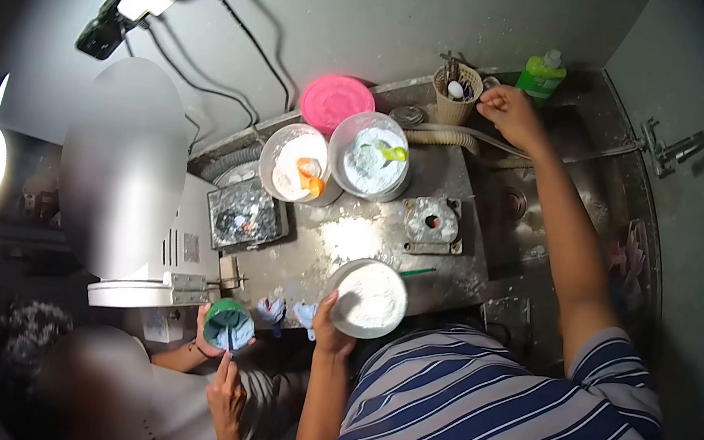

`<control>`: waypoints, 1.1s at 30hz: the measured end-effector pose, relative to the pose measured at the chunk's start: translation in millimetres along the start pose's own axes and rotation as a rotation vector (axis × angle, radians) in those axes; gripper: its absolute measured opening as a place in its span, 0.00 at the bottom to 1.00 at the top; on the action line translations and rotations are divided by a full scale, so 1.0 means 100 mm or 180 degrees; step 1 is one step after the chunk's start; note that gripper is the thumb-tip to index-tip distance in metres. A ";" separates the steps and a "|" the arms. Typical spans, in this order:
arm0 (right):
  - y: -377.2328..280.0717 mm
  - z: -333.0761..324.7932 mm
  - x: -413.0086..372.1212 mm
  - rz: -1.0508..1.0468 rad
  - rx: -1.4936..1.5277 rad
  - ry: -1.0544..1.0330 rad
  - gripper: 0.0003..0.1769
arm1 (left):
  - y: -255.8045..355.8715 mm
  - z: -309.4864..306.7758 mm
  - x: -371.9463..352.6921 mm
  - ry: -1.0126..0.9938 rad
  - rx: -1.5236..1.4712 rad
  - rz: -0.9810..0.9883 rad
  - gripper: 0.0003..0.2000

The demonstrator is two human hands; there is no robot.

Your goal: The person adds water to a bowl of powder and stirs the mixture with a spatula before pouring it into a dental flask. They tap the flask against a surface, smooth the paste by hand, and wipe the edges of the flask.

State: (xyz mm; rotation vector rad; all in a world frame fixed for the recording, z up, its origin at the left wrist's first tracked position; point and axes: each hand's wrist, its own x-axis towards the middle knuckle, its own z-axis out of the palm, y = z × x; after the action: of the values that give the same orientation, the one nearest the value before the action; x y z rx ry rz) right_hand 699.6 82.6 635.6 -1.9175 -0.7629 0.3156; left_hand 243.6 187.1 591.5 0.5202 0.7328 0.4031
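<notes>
My left hand (333, 326) grips the rim of a round bowl (371, 299) filled with white powder, held near my body at the front edge of the counter. My right hand (509, 114) is stretched out to the back of the counter, its fingers curled together just right of a woven cup (454, 107) of tools. Whether anything sits between those fingertips is hidden. A green liquid bottle (542, 75) stands behind my right hand. Beside the powder bowl a thin green stick (418, 272) lies on the counter.
Two powder tubs (371, 160) with scoops stand by a pink lid (338, 104). A square metal block (432, 224) and dark tray (246, 214) rest on the counter. A sink and tap (672, 149) are right. At left, a co-worker holds a green bowl (227, 325) and a mixing tool.
</notes>
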 end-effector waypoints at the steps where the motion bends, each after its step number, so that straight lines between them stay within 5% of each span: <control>1: 0.09 0.02 0.22 -0.0152 0.0027 0.0134 0.09 | 0.02 0.09 0.01 0.0011 -0.0187 0.0081 0.28; 11: 0.51 0.15 0.75 -0.0453 0.0059 0.0430 0.09 | 0.28 0.67 0.26 0.0443 -0.0215 0.0665 0.29; 19: 0.76 -0.24 -0.04 -0.0326 0.0129 0.0706 0.09 | 0.22 0.77 0.32 0.0619 -0.0183 0.0028 0.25; 25: 0.77 -0.37 -0.76 0.0482 -0.0068 0.0377 0.08 | 0.22 0.79 0.25 0.0569 0.0055 0.0034 0.28; 33: 0.66 -0.25 -1.44 0.0503 -0.0001 0.0367 0.09 | 0.21 0.77 0.14 0.0382 0.0048 0.0391 0.30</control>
State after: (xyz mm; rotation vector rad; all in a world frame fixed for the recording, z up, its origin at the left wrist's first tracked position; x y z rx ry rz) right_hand 627.0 -45.8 573.5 -1.9823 -0.5370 0.2986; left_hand 304.4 187.5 644.2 0.5604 0.8221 0.5474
